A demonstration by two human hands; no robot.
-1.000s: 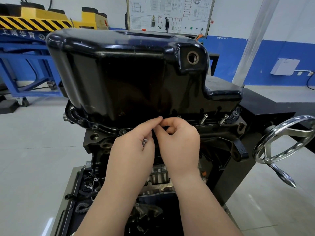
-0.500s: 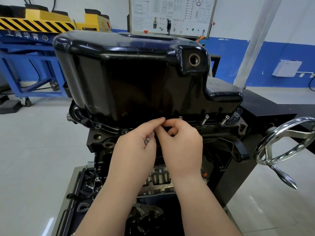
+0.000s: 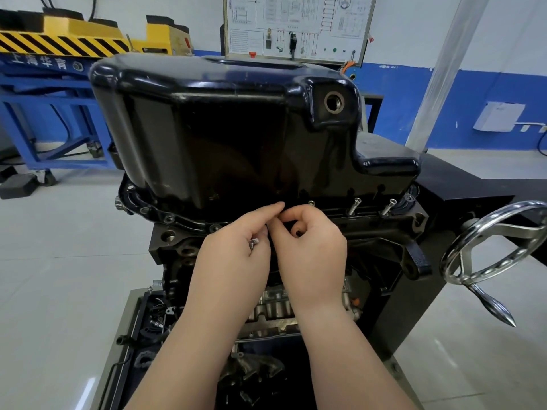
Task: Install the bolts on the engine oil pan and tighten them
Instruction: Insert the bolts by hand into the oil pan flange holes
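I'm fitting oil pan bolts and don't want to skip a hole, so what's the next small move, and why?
Probably start a bolt by hand in the oil pan flange where the right hand pinches; what it pinches is hidden. The left hand grips a spare bolt, and two bolts to the right stand proud, only started.

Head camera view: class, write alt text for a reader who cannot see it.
Two hands meet at the rim of a glossy black metal oil pan on an engine: the left hand holds a silver bolt, the right hand curls beside it, contents hidden. Rightward, two silver bolts stand raised.
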